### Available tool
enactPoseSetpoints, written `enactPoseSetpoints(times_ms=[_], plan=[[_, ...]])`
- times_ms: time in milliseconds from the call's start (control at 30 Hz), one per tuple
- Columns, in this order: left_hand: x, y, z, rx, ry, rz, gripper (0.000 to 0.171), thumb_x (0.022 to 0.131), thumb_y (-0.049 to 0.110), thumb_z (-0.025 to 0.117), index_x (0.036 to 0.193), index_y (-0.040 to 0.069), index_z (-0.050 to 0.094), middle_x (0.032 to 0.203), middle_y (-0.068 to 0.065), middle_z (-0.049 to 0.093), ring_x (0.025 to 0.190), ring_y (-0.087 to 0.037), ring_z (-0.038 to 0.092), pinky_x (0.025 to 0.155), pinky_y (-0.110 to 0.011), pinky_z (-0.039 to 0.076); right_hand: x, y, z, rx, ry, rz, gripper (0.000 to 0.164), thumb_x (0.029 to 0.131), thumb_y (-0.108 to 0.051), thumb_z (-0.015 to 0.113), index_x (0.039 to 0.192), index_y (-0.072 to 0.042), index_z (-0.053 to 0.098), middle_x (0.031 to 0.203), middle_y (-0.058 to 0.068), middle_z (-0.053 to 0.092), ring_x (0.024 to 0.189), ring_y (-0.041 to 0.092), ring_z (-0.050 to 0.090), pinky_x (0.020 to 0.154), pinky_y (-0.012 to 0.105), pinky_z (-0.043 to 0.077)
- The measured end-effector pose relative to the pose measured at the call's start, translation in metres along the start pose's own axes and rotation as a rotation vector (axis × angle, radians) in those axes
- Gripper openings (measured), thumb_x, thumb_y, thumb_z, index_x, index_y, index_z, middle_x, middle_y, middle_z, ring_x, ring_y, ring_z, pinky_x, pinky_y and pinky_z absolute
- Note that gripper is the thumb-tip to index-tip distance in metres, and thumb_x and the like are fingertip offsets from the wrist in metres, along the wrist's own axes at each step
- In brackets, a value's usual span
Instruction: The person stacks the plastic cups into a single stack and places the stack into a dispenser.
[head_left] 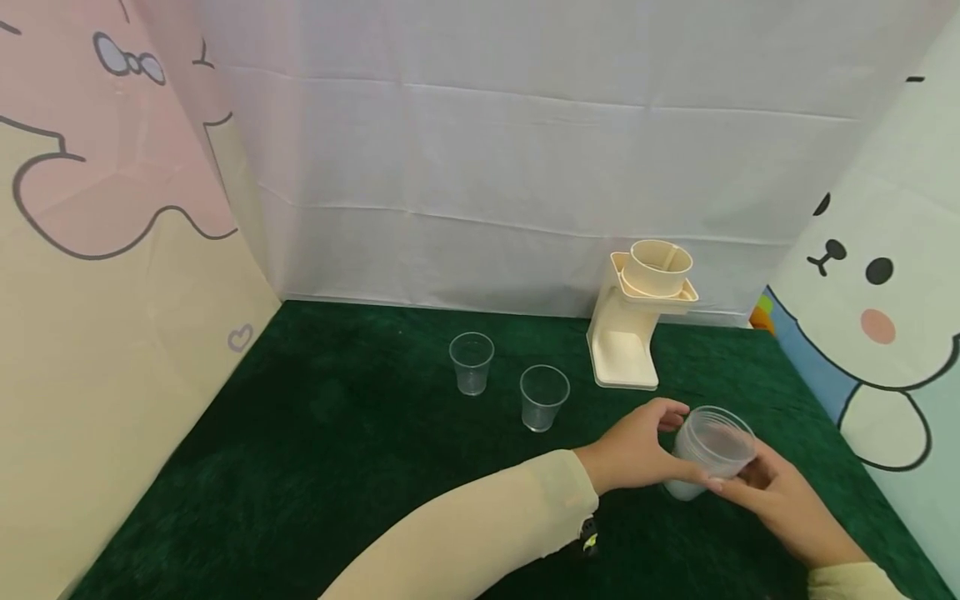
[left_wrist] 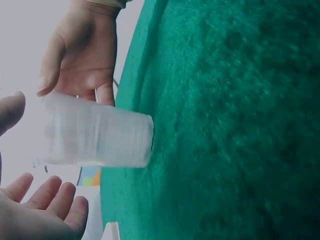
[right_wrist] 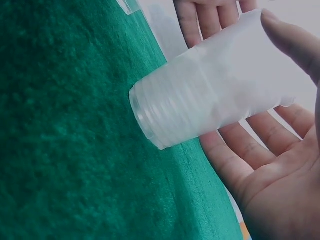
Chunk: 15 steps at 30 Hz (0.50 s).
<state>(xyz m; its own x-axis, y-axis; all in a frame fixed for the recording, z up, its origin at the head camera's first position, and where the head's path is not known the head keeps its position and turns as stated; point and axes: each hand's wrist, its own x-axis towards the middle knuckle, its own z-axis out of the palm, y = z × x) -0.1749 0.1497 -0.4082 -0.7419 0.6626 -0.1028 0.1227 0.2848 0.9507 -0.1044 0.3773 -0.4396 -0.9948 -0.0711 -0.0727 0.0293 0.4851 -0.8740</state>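
Note:
A stack of clear plastic cups (head_left: 697,458) stands upright at the right, its base close to the green cloth. My right hand (head_left: 791,504) holds it from the right, thumb at the near upper side and fingers round the back; the right wrist view shows that hand (right_wrist: 272,165) along the cups. On the other side my left hand (head_left: 637,446) reaches round the stack with fingers spread and relaxed. In the left wrist view, a gap shows between the left hand (left_wrist: 45,207) and the stack (left_wrist: 100,132).
Two single clear cups, one farther back (head_left: 472,364) and one nearer (head_left: 542,400), stand left of the hands. Behind them at the right is a cream cup-dispenser-like stand (head_left: 626,350) with a round top. Green cloth (head_left: 300,467) covers the table; a white curtain (head_left: 450,167) hangs behind.

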Motion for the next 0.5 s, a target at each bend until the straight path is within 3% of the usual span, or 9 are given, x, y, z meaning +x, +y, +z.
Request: enactPoseSetpoints(times_ms=[233, 500], plan=[[-0.010, -0.001, -0.016, 0.024, -0.004, 0.009, 0.070, 0.088, 0.027, 0.086, 0.147, 0.025, 0.049, 0.140, 0.014, 0.055, 0.129, -0.004, 0.051, 0.102, -0.027, 0.049, 0.002, 0.005, 0.000, -0.004, 0.000, 0.010, 0.073, 0.102, -0.019, 0.069, 0.157, 0.002, 0.025, 0.149, 0.027, 0.043, 0.109, -0.003, 0.060, 0.082, 0.025, 0.057], [-0.022, -0.003, -0.035, -0.027, 0.009, 0.052, 0.071, 0.090, 0.029, 0.083, 0.150, 0.028, 0.045, 0.141, 0.015, 0.053, 0.132, -0.007, 0.050, 0.107, -0.028, 0.045, 0.003, 0.003, 0.000, 0.005, 0.002, 0.015, 0.073, 0.101, -0.021, 0.070, 0.156, 0.000, 0.028, 0.140, 0.010, 0.051, 0.109, -0.003, 0.060, 0.082, 0.026, 0.057]])
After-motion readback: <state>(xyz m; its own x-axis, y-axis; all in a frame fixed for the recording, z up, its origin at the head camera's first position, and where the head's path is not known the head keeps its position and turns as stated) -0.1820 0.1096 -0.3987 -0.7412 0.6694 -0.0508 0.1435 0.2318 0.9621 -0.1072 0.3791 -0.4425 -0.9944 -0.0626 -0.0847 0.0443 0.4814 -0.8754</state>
